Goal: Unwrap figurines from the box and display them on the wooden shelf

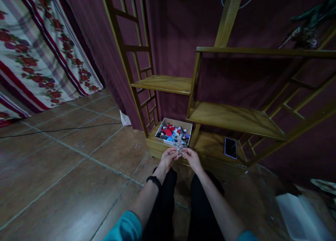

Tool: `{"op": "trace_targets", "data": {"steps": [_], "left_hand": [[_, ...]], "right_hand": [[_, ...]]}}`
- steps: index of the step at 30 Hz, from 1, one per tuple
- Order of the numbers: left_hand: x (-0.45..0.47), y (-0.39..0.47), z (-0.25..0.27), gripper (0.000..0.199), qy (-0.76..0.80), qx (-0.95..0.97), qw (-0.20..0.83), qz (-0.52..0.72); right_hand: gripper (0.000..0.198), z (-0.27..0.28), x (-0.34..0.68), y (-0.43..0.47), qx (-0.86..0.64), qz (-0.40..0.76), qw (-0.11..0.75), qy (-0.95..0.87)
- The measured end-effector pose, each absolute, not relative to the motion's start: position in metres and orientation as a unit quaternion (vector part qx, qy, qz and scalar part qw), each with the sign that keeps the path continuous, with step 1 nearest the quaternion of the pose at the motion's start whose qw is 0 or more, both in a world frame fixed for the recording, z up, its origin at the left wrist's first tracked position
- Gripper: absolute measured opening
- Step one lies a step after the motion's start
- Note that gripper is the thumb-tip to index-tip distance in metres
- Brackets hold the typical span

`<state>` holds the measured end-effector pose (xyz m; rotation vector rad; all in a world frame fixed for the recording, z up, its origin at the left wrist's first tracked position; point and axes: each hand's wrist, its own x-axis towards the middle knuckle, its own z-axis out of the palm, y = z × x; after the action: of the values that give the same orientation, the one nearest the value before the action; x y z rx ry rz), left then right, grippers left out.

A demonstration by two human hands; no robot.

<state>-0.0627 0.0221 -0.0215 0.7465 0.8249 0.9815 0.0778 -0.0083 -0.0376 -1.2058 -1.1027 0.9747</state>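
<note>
The fingers of the left hand (168,158) and the right hand (192,158) pinch a clear, shiny trinket (180,145) between them, one hand at each side; its exact kind is too small to tell. It is held up at the front edge of a shallow cardboard box (183,124), overlapping the box in this view. Inside lies a jumble of small items (172,131), mostly red, blue, black and white.

The left wrist wears a black band (154,180), and both arms end in teal sleeves (124,227) above dark trousers (163,209).

The box sits on the lowest board of a wooden shelf unit (162,83). To its right, past an upright, a phone (230,148) in a purple-edged case lies on the low board, screen dark. Maroon curtain (173,27) hangs behind the shelves. Farther left, a thin black cable (60,130) crosses the tiled floor (78,188), near a striped floral cloth (47,52).
</note>
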Motion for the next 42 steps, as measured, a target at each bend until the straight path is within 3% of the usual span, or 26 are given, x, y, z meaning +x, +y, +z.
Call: {"op": "trace_targets", "data": {"steps": [14,29,42], "left_hand": [[-0.061,0.018,-0.021,0.036,0.345,0.376,0.736,0.445],[-0.059,0.013,-0.027,0.029,0.335,0.464,0.658,0.489],[-0.059,0.000,-0.028,0.019,0.385,0.600,0.499,0.493]], "right_hand": [[0.033,-0.045,0.084,-0.004,-0.537,0.451,0.567,-0.433],[0.035,-0.048,0.093,-0.002,-0.525,0.475,0.548,-0.446],[0.036,-0.055,0.108,-0.004,-0.529,0.492,0.521,-0.455]]}}
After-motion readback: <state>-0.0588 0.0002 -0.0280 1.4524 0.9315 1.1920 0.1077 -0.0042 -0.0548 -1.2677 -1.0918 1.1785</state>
